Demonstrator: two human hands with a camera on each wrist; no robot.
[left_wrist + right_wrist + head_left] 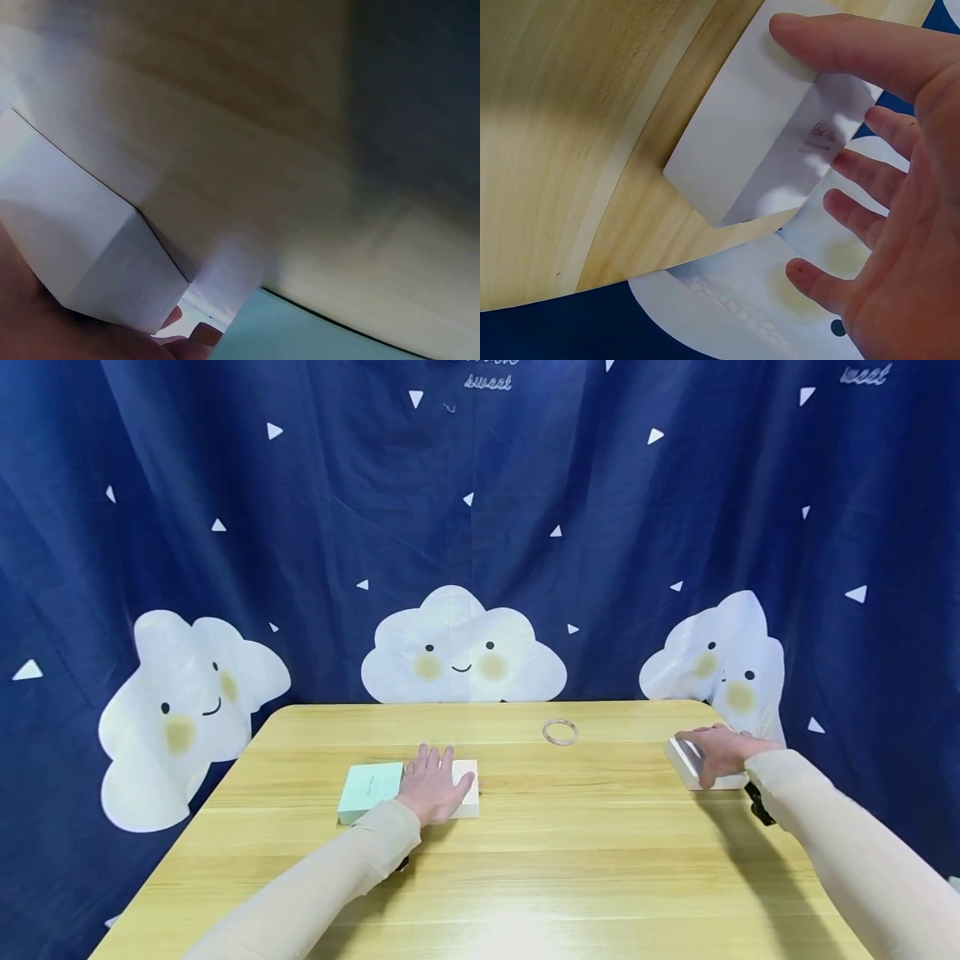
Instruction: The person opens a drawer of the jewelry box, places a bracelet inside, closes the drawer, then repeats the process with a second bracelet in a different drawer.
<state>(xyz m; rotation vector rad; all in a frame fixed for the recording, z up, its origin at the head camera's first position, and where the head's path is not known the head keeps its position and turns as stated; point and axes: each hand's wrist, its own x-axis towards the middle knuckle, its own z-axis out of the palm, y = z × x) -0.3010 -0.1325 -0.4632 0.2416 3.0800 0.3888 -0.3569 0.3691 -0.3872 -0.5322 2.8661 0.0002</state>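
Note:
On the left half of the table, my left hand (432, 787) lies over a small white box (467, 789) with its fingers spread and pointing away. Right beside that box is a mint-green box (367, 787) with small lettering on its lid. In the left wrist view, the palm (45, 326) is along the white box (105, 232). At the table's right edge, my right hand (722, 753) is over another white box (684, 766). Its thumb (832, 45) lies over one side of this box (735, 120), with the fingers spread near the printed face. Whether they touch it, I cannot tell.
A thin pale ring or bangle (560, 732) lies towards the back of the wooden table (540, 852), between the hands. Behind the table hangs a dark blue curtain (517, 543) with white clouds and triangles.

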